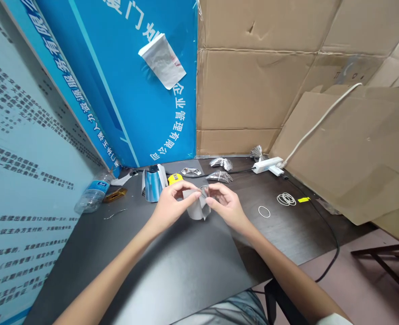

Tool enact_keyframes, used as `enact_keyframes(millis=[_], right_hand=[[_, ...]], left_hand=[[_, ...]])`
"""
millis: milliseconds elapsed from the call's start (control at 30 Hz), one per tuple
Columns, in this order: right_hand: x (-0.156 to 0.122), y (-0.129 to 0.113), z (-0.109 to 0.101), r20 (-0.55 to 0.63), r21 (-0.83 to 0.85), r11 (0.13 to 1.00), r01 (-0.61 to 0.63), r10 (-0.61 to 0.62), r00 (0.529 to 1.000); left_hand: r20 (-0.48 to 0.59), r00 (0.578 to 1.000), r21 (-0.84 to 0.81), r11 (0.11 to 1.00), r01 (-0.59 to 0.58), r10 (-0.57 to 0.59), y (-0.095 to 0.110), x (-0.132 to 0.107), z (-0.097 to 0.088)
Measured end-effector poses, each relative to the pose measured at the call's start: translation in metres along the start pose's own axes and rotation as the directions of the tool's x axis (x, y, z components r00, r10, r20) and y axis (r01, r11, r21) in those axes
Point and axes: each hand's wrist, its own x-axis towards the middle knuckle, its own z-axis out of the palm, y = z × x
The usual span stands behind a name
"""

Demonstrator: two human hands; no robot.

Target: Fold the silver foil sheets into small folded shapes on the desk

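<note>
My left hand (174, 204) and my right hand (225, 208) hold a folded sheet of silvery foil (195, 208) up over the dark tabletop (172, 266), pinching its top edge between fingers and thumbs. The sheet's lower part hangs between my hands, and my fingers hide part of the fold. Beyond my left hand stand a curled, reflective foil sheet (153, 183) and a small yellow object (175, 178). Several pleated foil pieces (221, 163) lie farther back on the table.
A plastic water bottle (94, 192) lies at the table's left edge near an amber item (114, 195). At right are loose rubber bands (286, 199) and a white power strip (267, 164) with its cable. Cardboard sheets (337, 149) line the right side, and printed blue-and-white boards (118, 90) stand at the left.
</note>
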Motion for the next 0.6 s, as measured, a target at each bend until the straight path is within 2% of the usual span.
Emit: enact_keyframes(millis=[300,467,600], right_hand=[[-0.0019,0.0065,0.0061,-0.072,0.063,0.988,-0.143,0.147,0.986],[-0.0015,0.0018,0.0058,-0.068,0.077,0.992,-0.103,0.108,0.992],[0.0002,-0.0031,0.0034,-0.127,0.076,0.994,-0.080,0.090,0.988]], left_hand=[[0.003,1.000,0.078,0.997,-0.005,0.005,-0.0006,-0.0031,0.0047],[0.015,0.999,0.077,0.996,-0.037,0.036,0.0023,-0.0047,0.0054],[0.044,0.999,0.126,0.992,-0.025,0.020,0.0074,-0.0053,0.0053]])
